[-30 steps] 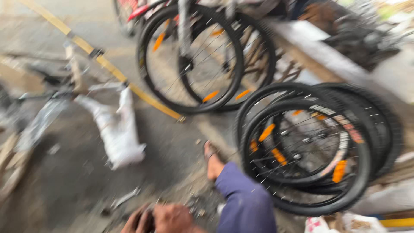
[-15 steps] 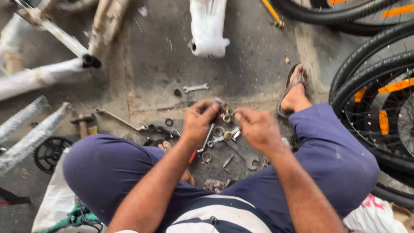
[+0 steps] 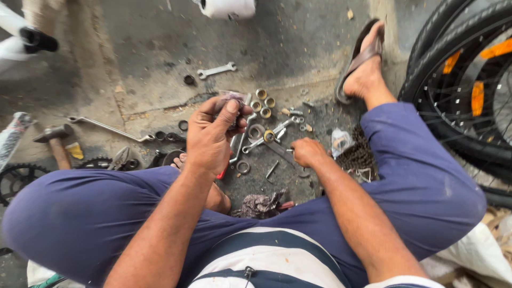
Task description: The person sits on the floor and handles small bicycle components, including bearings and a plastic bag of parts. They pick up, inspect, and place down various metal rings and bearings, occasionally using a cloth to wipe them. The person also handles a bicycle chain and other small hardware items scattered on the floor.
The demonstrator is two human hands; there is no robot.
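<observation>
- Sitting on the ground, the person wears dark blue trousers (image 3: 96,213) and a striped shirt (image 3: 266,261), knees spread wide to both sides.
- Between the legs, close to the body, lies a crumpled dark rag (image 3: 261,204) on the concrete floor (image 3: 149,69).
- The right hand (image 3: 306,152) is low over the floor with fingers curled in, closed; what it grips, if anything, I cannot tell. It sits just beside a long flat spanner (image 3: 280,151).
- The left hand (image 3: 213,133) is raised above the parts, thumb and fingers pinched on a small greyish part (image 3: 230,97) held at its fingertips.
- Beyond the hands, small brass-coloured rings (image 3: 263,104) lie in a cluster on the floor, near washers and bolts.
- To the right, a small clear bag (image 3: 340,141) rests against a heap of dark chain (image 3: 358,152) beside the right leg.
- To the left lie a hammer (image 3: 56,141), a sprocket (image 3: 18,178) and a long bent metal bar (image 3: 106,128).
- Farther out, a small open-ended wrench (image 3: 216,70) lies alone.
- At the far right, the sandalled foot (image 3: 365,69) sits just beside a bicycle wheel (image 3: 469,96) with orange reflectors.
</observation>
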